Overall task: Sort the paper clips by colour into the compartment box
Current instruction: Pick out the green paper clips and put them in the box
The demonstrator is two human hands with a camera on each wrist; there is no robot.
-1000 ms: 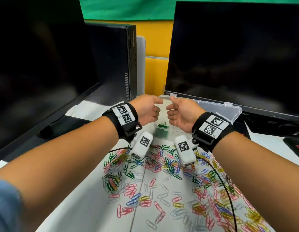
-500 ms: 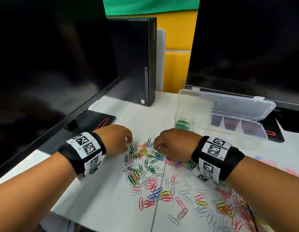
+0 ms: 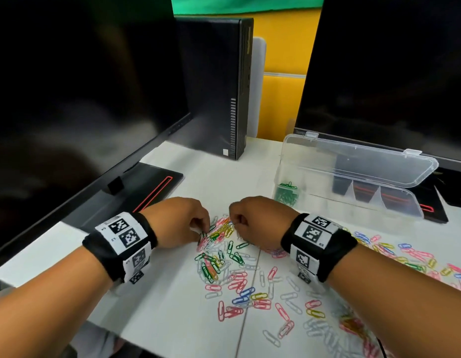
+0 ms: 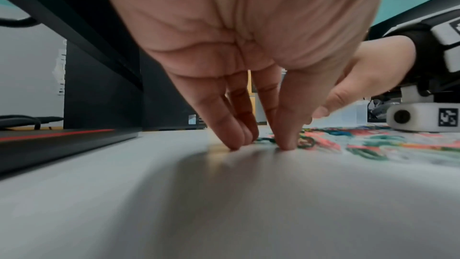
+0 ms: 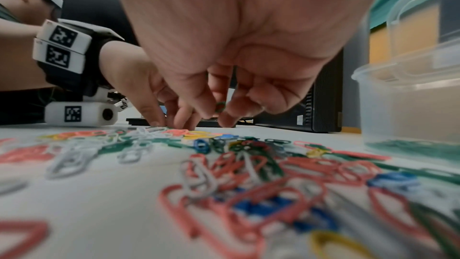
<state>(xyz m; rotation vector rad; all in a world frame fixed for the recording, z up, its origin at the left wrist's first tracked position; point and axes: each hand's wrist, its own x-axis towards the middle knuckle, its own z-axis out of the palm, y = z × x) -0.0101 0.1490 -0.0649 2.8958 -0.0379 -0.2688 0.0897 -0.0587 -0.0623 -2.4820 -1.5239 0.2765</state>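
While your left hand (image 3: 176,223) presses straight fingertips on the desk (image 3: 159,301), your right hand (image 5: 219,78) pinches a green clip (image 5: 220,106).

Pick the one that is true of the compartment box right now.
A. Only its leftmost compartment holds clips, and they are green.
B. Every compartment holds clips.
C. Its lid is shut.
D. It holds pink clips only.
A: in the head view the compartment box stands with its lid open, and only green clips lie in its leftmost compartment; the others look empty.
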